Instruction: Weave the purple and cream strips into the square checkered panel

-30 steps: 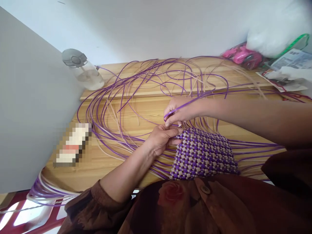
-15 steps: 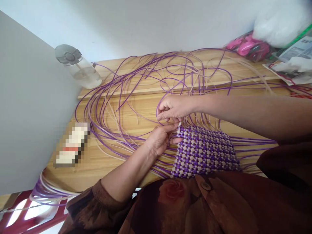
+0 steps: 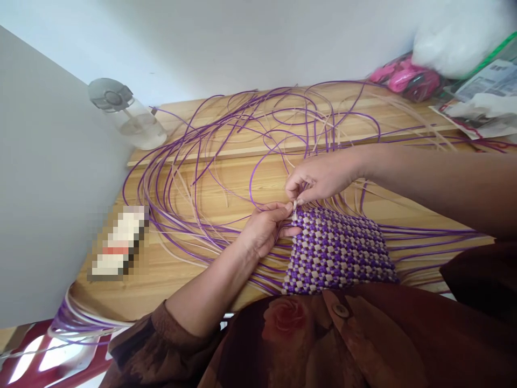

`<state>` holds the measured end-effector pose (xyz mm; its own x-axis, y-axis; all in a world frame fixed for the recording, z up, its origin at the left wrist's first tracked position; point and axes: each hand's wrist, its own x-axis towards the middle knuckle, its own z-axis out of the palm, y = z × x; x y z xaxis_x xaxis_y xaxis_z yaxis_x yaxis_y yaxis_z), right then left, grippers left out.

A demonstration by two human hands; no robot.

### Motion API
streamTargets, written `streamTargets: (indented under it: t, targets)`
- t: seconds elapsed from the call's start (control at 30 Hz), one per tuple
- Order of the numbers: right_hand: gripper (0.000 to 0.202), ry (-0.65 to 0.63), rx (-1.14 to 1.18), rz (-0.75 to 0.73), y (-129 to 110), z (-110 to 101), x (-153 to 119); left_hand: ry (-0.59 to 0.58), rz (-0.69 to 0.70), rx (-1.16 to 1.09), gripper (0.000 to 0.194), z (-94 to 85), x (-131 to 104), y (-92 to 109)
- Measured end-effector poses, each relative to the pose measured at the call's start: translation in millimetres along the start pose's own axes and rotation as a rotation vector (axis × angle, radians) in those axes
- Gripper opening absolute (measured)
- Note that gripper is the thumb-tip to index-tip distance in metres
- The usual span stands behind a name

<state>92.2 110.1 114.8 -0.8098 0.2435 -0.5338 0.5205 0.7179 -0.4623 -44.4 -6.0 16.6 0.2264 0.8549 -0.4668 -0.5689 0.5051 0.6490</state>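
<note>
left hand (image 3: pixel 264 229): pinches corner of woven purple-and-cream mat (image 3: pixel 337 253) | right hand (image 3: pixel 317 180): pinches cream strip (image 3: pixel 295 206) at that corner | wooden table (image 3: pixel 169 269)

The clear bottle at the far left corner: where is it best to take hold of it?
Probably around the clear body below its grey lid, coming from the right: the wall stands close on its left, and the lid looks wider and uneven.

Soft, bright daylight, faint shadows; wide-angle bending and blur at edges.
</note>
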Motion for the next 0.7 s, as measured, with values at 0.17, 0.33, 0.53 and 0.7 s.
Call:
streamTargets:
  t: [0.17,0.33,0.53,0.7]
  targets:
    - [0.008,0.095,-0.146,-0.036,-14.9,-3.4,-0.9,-0.005,-0.011,-0.008,0.009,0.8,-1.1,1.6]
    - [0.006,0.064,-0.122,0.097,-16.0,-9.0,0.5,-0.012,0.001,-0.009,0.01,1.1,-2.1,2.5]
    - [0.025,-0.126,0.067,0.137,-5.9,-17.6,13.2,-0.004,0.013,0.002,0.009,1.8,-1.6,3.2]
    - [0.018,-0.16,0.161,0.122,-3.4,-20.1,18.4,-0.032,0.029,-0.005,0.008,-0.3,0.2,1.7]
